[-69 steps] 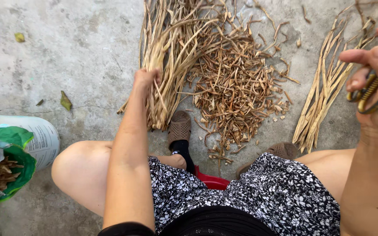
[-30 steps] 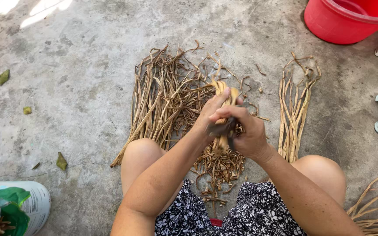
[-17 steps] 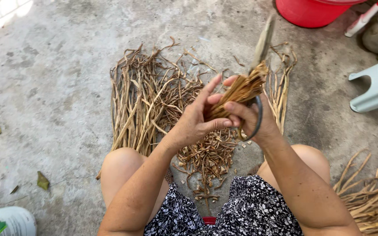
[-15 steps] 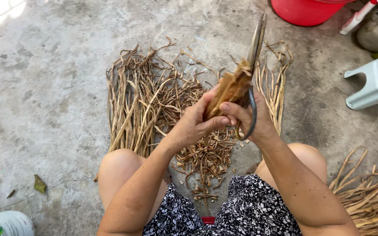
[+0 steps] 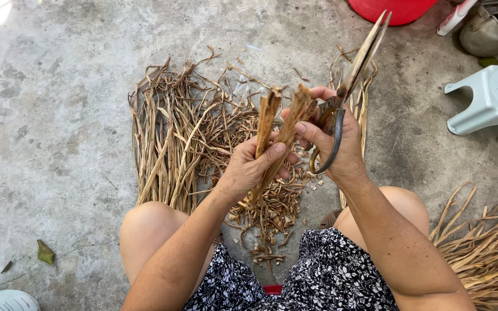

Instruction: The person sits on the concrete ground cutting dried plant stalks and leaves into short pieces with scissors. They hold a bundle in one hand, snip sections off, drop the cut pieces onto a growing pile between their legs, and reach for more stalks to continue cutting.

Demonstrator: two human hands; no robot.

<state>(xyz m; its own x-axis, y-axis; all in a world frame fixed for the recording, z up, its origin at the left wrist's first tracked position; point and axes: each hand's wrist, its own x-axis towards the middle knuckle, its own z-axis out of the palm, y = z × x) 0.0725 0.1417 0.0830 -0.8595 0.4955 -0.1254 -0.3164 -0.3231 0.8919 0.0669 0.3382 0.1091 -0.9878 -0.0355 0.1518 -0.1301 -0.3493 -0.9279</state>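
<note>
Nearest the camera, a black dress with a white flower print (image 5: 329,276) is seen over two bare knees, with a small heap of cut brown pieces (image 5: 269,216) lying on the concrete floor (image 5: 59,115) between them.

Just above the heap, a bundle of dried stalks (image 5: 278,124) is gripped low down by the left hand (image 5: 252,170), fingers wrapped tightly around it. The bundle's long axis runs nearly upright in the view, tilted a little to the right, and its upper ends are splayed into two tufts. The right hand (image 5: 338,144) is closed around the dark loop handles of a pair of large scissors (image 5: 355,69), and its fingertips also touch the upper part of the bundle. The blades are held nearly closed and point up and away to the right, so the stalks lie just left of them, not between them. The right hand is the nearer to the stalk tips.

Farther off, a spread of long dried stalks (image 5: 174,138) is laid on the floor, with another pile (image 5: 479,247) at the right. Beyond these, a red bucket (image 5: 396,8), a pale plastic stool (image 5: 491,101) and a metal kettle (image 5: 491,26) are seen. No labels or signs can be made out.
</note>
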